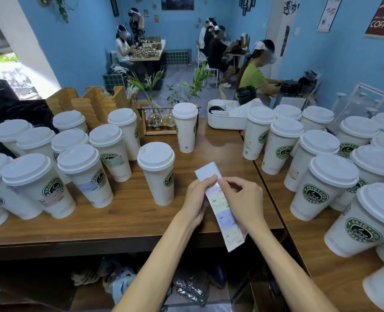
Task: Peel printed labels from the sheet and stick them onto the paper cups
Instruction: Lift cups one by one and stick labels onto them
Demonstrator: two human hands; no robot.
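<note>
The job looks partly done. Some cups on the left [85, 174] already wear a coloured label, but the near middle cup [156, 172] and many cups on the right [321, 185] show none. Both hands hold the label strip [222, 212] over the near edge of the worktop [128, 212]. The left hand [196, 199] pinches its top, and the right hand [242, 199] pinches a label there. Every cup has a lid on, so I cannot tell what is inside. A far white tub [224, 122] holds lids and paper.
</note>
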